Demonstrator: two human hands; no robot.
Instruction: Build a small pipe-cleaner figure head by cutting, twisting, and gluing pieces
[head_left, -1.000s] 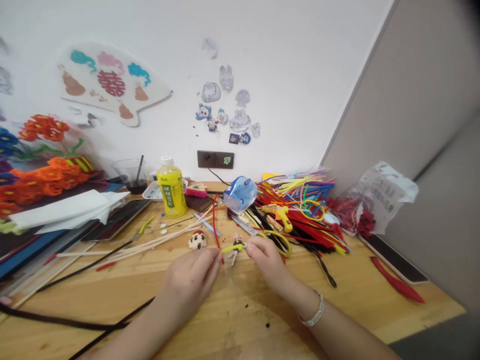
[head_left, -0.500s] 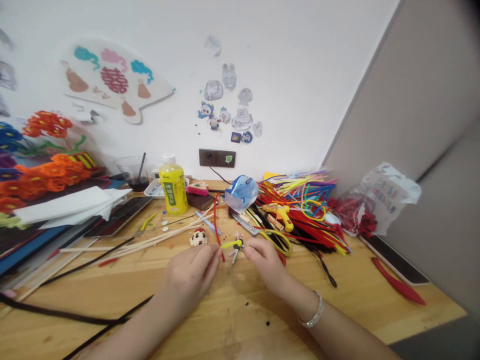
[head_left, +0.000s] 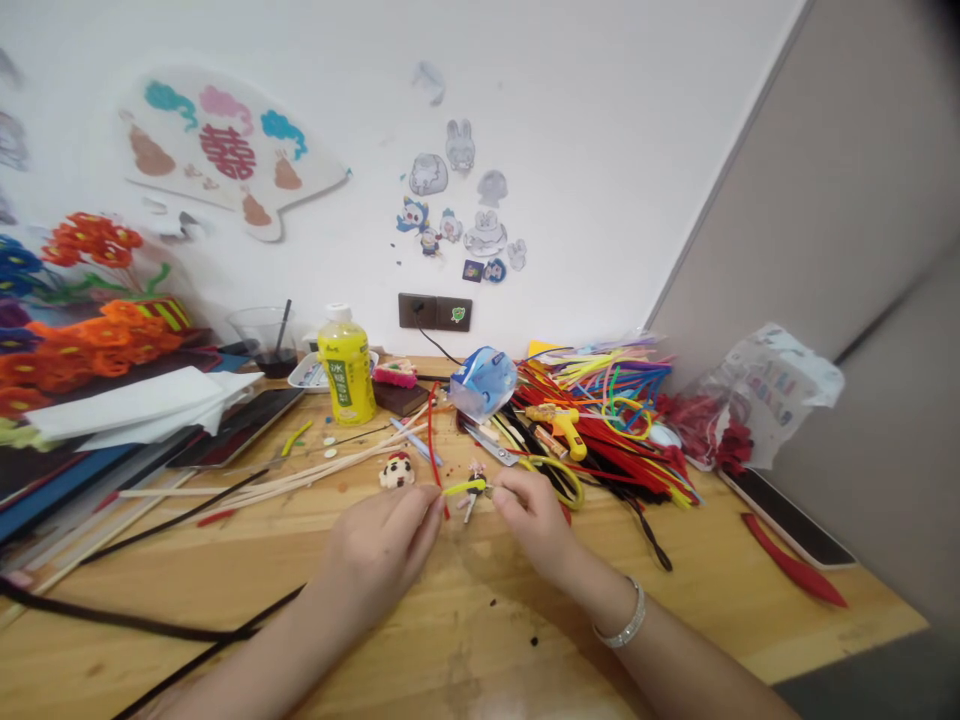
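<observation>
Both hands work close together just above the wooden table (head_left: 450, 640). The right hand (head_left: 534, 517) is pinched almost shut, thumb and forefinger closed on the end of a short yellow pipe cleaner (head_left: 465, 488), right beside a tiny pipe-cleaner figure (head_left: 473, 500). The figure sits between the hands, its pink top upward and its legs pointing toward 7 o'clock. The left hand (head_left: 379, 555) has its fingers drawn together, tips just at the other end of the yellow piece; whether they have hold of it, you cannot tell. A red pipe cleaner (head_left: 433, 450) rises at the left fingertips. At 11 o'clock from the figure sits a small round doll head (head_left: 397, 472). Scissors with yellow handles (head_left: 553, 480) lie at 2 o'clock, beside a yellow glue gun (head_left: 559, 430) and a heap of colored pipe cleaners (head_left: 600, 430). A silver bracelet (head_left: 630, 615) circles the right wrist.
</observation>
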